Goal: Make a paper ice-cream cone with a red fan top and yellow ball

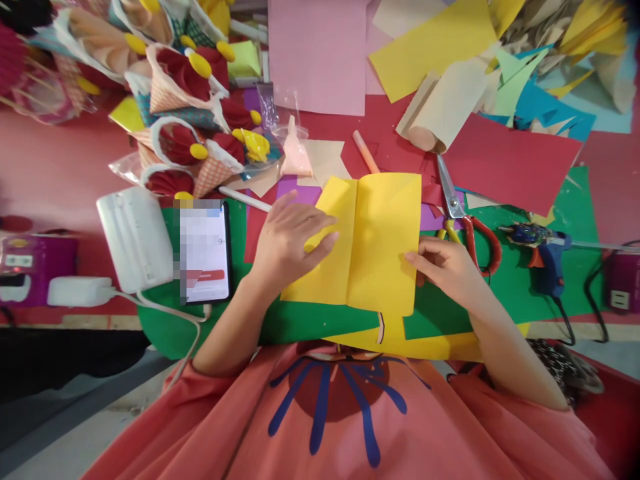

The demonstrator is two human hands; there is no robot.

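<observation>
A yellow sheet of paper (383,243) with a crease down its middle lies in front of me on a green surface. At its right edge my right hand (447,270) pinches the paper between thumb and fingers. My left hand (293,243) is over the sheet's left part, fingers stretched out and thumb apart; I cannot tell whether it touches the paper. Beyond my right hand are scissors (455,207) with red and yellow handles. A white pen (245,199) lies just past my left hand. More yellow paper (440,347) lies along the near edge.
On the left are a phone (205,253) on a cable and a white box-shaped device (135,240). A blue glue gun (547,260) lies at right. Paper cones (173,80) crowd the far left; a beige paper roll (450,100) and coloured scraps (550,100) fill the far right.
</observation>
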